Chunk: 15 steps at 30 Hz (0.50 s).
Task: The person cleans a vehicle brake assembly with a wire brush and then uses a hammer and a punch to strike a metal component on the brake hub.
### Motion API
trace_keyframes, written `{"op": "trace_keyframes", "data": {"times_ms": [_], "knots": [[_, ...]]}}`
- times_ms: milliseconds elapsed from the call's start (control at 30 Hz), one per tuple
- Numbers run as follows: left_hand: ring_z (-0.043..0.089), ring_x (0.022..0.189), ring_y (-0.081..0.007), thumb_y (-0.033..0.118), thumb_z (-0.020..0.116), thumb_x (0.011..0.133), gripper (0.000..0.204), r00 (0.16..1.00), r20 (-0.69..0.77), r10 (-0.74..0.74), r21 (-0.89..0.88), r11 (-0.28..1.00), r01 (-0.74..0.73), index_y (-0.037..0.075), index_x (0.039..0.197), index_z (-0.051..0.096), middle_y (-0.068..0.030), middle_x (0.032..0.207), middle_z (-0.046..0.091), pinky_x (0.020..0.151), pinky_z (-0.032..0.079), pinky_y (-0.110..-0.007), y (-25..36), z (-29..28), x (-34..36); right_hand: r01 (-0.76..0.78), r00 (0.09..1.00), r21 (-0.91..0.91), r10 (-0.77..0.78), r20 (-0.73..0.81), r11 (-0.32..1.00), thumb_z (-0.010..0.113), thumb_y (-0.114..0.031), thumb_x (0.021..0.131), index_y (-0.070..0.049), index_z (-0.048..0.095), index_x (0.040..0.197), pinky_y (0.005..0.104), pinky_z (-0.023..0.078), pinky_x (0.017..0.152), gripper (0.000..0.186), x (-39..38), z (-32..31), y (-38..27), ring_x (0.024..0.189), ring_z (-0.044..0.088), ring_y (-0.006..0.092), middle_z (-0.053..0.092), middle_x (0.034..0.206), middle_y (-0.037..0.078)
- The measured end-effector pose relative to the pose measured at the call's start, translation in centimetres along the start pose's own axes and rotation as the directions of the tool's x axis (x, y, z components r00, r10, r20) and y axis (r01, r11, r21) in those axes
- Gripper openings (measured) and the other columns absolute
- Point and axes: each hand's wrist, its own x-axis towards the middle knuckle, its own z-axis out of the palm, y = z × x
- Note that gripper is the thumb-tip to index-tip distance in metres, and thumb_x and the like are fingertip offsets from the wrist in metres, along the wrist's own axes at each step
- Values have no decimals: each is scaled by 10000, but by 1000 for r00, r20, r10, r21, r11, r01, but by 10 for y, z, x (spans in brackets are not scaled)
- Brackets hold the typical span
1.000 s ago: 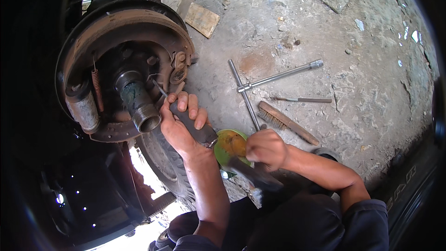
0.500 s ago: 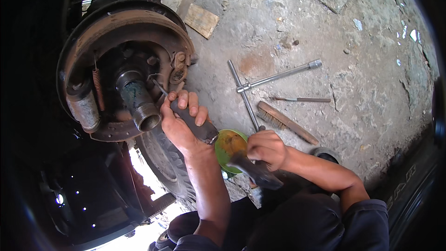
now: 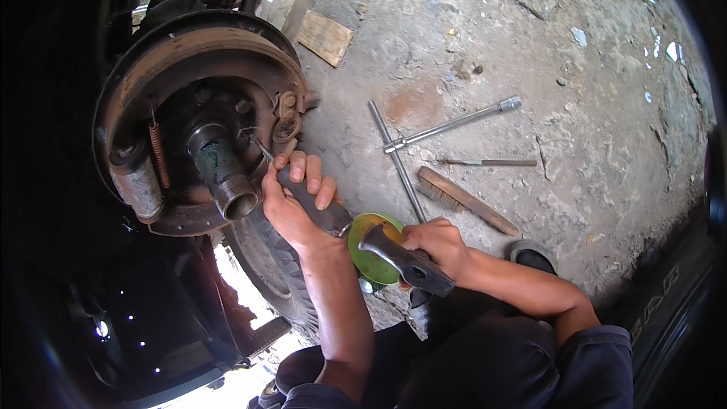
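Observation:
My left hand [image 3: 294, 208] is wrapped round the thick dark handle of a screwdriver-like tool [image 3: 324, 213]. Its thin metal shaft points up and left, and the tip is at the brake assembly, right of the greasy axle spindle [image 3: 219, 167]; whether it touches a bolt there I cannot tell. In my right hand [image 3: 438, 248], closed on its handle, is a hammer [image 3: 409, 263], its dark head just right of the tool's butt end and apart from it. A rusty curved brake shoe [image 3: 204, 39] arches over the spindle, with a coil spring [image 3: 159, 154] at the left.
Below the hammer head sits a green bowl [image 3: 356, 246] with brownish residue. On the concrete lie a T-shaped wrench [image 3: 443, 127], a thin rod-like tool [image 3: 496, 163], a wire brush [image 3: 473, 204] and a wooden block [image 3: 326, 36]. A tyre [image 3: 265, 265] stands beneath the brake.
The hammer head, blurred before, has moved slightly up and left towards the tool's butt end. My left hand keeps its grip in nearly the same place. The whole view has shifted a little.

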Motion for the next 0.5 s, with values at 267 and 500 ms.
{"op": "trace_keyframes", "data": {"times_ms": [267, 500], "knots": [[422, 591, -132, 258, 357, 1018, 173, 1000, 0, 12, 172, 985, -12, 111, 983, 438, -24, 748, 432, 372, 372, -253, -1, -7, -8, -105, 994, -6, 105, 5, 994, 807, -165, 747, -13, 592, 796, 354, 475, 458, 268, -4, 3, 1, 483, 604, 298, 584, 606, 123], [436, 591, -129, 264, 347, 1026, 183, 999, -3, 39, 183, 982, -38, 113, 975, 435, -27, 752, 438, 377, 388, -246, 0, -9, -7, -125, 992, 16, 125, 10, 992, 789, -120, 754, -19, 600, 777, 349, 462, 450, 216, 4, 1, -1, 485, 606, 280, 588, 607, 114]]}}
